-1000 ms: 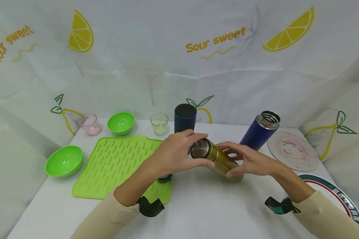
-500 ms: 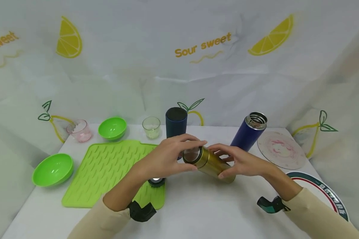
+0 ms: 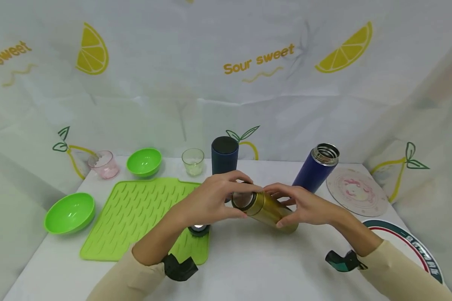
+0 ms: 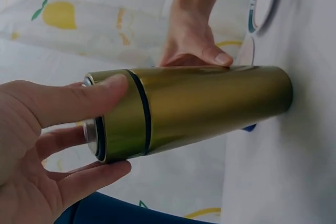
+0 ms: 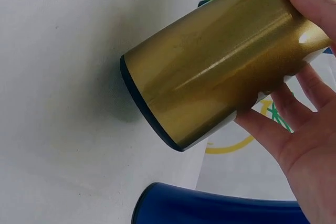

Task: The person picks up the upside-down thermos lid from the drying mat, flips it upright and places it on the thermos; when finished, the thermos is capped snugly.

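A gold flask (image 3: 265,207) is held tilted above the white bench (image 3: 248,259), its base lowered toward the bench surface and its capped end raised toward the left. The cap end is gripped by the left hand (image 3: 211,200), thumb and fingers curled round the gold cap (image 4: 118,124). The body of the flask is clasped by the right hand (image 3: 305,205), with the thumb laid on top and the fingers wrapped beneath. A green ridged mat (image 3: 143,213) lies just left of the hands, and a small dark round object (image 3: 198,229) rests on its near corner. Behind the hands a dark blue tumbler (image 3: 224,155) stands upright, and an open blue flask (image 3: 316,167) stands to the right. Two green bowls (image 3: 69,212) are noted at the left.
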Motion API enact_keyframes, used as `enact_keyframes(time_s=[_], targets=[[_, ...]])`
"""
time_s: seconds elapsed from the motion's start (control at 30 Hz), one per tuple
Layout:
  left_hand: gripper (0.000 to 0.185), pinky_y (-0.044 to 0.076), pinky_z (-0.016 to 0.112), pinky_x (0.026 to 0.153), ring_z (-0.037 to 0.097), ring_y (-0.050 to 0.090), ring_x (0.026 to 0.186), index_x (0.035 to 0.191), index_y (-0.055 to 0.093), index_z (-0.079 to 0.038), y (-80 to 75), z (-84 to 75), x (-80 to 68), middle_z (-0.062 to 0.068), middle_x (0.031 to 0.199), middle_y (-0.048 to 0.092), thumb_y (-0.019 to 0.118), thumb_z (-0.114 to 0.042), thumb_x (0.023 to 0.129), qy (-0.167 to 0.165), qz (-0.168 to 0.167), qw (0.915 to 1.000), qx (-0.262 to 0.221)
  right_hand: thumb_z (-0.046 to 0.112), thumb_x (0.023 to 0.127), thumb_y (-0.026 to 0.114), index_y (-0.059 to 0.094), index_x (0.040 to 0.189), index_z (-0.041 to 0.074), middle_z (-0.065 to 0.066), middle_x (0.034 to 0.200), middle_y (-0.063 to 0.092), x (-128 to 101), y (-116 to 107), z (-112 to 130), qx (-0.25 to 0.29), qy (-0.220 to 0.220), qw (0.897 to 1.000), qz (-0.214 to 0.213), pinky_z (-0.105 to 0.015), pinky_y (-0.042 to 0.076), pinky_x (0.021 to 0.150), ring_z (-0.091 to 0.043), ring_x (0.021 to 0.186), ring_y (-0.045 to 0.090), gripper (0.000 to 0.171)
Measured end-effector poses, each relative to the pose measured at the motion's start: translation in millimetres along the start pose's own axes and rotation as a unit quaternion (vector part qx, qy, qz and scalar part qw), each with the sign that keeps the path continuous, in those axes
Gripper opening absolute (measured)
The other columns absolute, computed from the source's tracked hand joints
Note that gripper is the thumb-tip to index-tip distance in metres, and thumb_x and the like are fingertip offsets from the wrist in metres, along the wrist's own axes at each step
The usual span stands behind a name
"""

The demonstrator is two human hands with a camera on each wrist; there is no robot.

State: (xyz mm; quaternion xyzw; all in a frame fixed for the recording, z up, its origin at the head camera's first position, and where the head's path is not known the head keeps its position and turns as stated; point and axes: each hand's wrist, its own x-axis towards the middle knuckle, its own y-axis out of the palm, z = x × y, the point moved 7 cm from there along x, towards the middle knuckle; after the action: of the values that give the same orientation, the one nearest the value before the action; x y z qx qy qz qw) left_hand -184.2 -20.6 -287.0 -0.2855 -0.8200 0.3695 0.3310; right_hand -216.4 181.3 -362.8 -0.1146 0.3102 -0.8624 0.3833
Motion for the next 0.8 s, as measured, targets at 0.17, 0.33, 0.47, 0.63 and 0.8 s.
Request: enact_keyframes(time_s=[0.17, 0.33, 0.47, 0.63, 0.8], targets=[[0.069, 0.056, 0.026, 0.087, 0.015, 0.065, 0.114, 0.144, 0.060, -0.023, -0.3, -1.2, -0.1, 0.003, 0.133, 0.063, 0.087, -0.031, 0.082, -0.017, 0.000, 0.9995, 0.026, 0.023, 0.082, 0.086, 0.046, 0.149, 0.021, -0.009, 0.148, 0.056, 0, 0, -1, 0.003, -0.001, 1.000, -0.007, -0.053, 0.056, 0.102, -0.035, 0.131, 0.060, 0.078], [0.068, 0.053, 0.021, 0.073, 0.011, 0.066, 0.089, 0.135, 0.067, -0.019, -1.1, 1.5, 0.4, 0.003, 0.112, 0.069, 0.083, -0.053, 0.079, -0.076, -0.034, 0.9931, 0.082, 0.024, 0.082, 0.086, 0.047, 0.148, 0.022, -0.008, 0.148, 0.056, 2, 0, -2, 0.007, 0.002, 1.000, -0.004, -0.054, 0.056, 0.102, -0.035, 0.130, 0.061, 0.077], [0.055, 0.051, 0.016, 0.068, 0.007, 0.063, 0.082, 0.129, 0.071, -0.021, 0.3, 1.5, 1.2, 0.000, 0.113, 0.067, 0.086, -0.041, 0.081, -0.055, -0.034, 0.9967, 0.050, 0.026, 0.080, 0.088, 0.048, 0.147, 0.023, -0.005, 0.145, 0.059, 2, 0, -2, -0.003, 0.000, 1.000, -0.003, -0.050, 0.058, 0.101, -0.031, 0.130, 0.061, 0.078], [0.051, 0.052, 0.017, 0.073, 0.008, 0.062, 0.097, 0.128, 0.072, -0.025, 0.0, -4.0, 1.3, -0.001, 0.128, 0.065, 0.088, -0.026, 0.080, 0.014, -0.006, 0.9999, 0.002, 0.028, 0.080, 0.088, 0.049, 0.147, 0.023, -0.003, 0.145, 0.060, 2, -1, 1, -0.017, -0.006, 1.000, 0.003, -0.044, 0.058, 0.100, -0.030, 0.131, 0.060, 0.078], [0.047, 0.052, 0.027, 0.094, 0.017, 0.061, 0.121, 0.124, 0.075, -0.024, -0.7, -10.4, 1.7, 0.001, 0.136, 0.064, 0.088, -0.020, 0.079, 0.054, 0.015, 0.9984, 0.002, 0.027, 0.078, 0.090, 0.050, 0.147, 0.021, -0.005, 0.144, 0.060, -1, -1, 2, -0.016, -0.002, 1.000, -0.008, -0.038, 0.058, 0.101, -0.031, 0.131, 0.060, 0.080]])
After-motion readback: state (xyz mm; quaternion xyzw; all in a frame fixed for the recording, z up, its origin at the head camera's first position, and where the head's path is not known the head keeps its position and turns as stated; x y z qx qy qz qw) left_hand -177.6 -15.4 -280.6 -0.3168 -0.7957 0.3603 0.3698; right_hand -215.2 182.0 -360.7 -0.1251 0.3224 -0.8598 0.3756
